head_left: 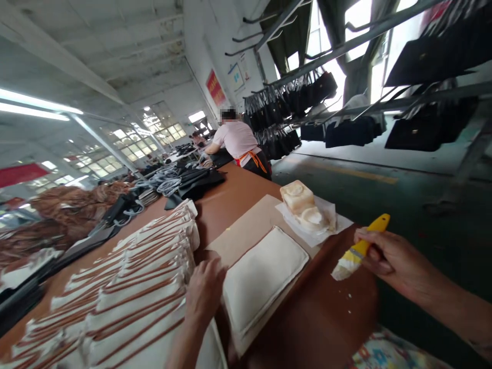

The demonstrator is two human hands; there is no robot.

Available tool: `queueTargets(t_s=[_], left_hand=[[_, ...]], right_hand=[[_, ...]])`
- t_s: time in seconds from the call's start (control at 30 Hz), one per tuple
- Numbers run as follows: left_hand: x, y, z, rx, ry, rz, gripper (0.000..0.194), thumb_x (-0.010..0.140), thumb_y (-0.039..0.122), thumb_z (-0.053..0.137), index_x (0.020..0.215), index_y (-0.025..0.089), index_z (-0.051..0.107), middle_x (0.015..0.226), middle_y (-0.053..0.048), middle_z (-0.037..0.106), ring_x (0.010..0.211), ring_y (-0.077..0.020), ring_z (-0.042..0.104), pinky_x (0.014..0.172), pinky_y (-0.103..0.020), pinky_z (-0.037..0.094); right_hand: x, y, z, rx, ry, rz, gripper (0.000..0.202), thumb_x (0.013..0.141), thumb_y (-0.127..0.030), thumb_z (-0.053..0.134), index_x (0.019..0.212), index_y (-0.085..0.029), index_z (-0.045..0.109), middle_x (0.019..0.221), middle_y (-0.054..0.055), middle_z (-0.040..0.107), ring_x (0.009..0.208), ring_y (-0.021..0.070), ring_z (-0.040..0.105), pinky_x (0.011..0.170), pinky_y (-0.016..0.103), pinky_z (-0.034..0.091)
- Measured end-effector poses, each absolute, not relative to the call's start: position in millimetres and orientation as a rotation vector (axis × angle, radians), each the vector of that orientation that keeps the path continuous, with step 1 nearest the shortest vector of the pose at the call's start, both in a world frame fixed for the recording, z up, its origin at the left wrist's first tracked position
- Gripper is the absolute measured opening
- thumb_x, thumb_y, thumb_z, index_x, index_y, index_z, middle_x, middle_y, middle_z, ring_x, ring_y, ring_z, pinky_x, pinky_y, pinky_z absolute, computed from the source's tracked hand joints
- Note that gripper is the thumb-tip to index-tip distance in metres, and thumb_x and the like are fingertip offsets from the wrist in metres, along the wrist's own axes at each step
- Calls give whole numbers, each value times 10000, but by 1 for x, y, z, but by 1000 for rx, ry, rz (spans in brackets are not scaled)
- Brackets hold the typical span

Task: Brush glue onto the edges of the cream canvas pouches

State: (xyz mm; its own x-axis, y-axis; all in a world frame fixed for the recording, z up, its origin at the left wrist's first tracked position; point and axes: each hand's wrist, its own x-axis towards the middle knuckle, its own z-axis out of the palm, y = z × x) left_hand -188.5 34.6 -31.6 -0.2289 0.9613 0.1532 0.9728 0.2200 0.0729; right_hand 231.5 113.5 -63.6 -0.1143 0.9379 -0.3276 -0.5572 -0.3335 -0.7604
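Left of the left hand (203, 288), one row of cream pieces (142, 279), overlapped beyond counting. Fingers half curled; cannot tell if gripping. Far beyond them, one red sign (215, 88), lettering too small to read. Just right of them, one cream panel (265, 277) on one tan board (246, 225). Left of the right hand (384, 254), one crusted container (296, 197) on one white sheet (340, 221). Closed in right fingers, one yellow-handled brush (356, 251).
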Motion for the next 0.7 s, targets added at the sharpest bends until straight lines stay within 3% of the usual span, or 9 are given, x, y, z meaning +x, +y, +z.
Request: queueTargets(t_s=[0.17,0.33,0.5,0.7], left_hand=[[-111,147,-88,-2037,-2513,-182,411,942,449,421,1215,205,608,1163,-125,663,1056,-240,611,884,-333,440],[-92,204,-124,-1949,-2717,-73,409,866,514,553,1045,165,671,1059,-109,694,962,-239,643,815,-390,481],[-97,211,-124,-2036,-2716,-205,303,811,470,597,887,210,732,922,-99,721,866,-244,661,704,-308,456],[-100,191,-99,-2142,-2599,-531,256,863,371,520,978,246,712,927,-41,704,847,-194,648,732,-267,447]], right_hand=[[224,122,-71,-936,-537,1697,430,794,-346,720,494,-148,484,393,-41,359,345,35,279,377,190,182],[227,124,-81,-982,-546,1632,444,799,-399,723,523,-156,473,411,-48,351,371,45,269,397,200,190],[240,172,-82,-1062,-921,1298,313,849,-450,666,753,-163,584,569,-34,459,472,81,371,427,206,257],[227,250,-99,-1121,-1664,799,269,909,-385,521,860,-168,670,763,31,656,677,178,603,633,263,451]])
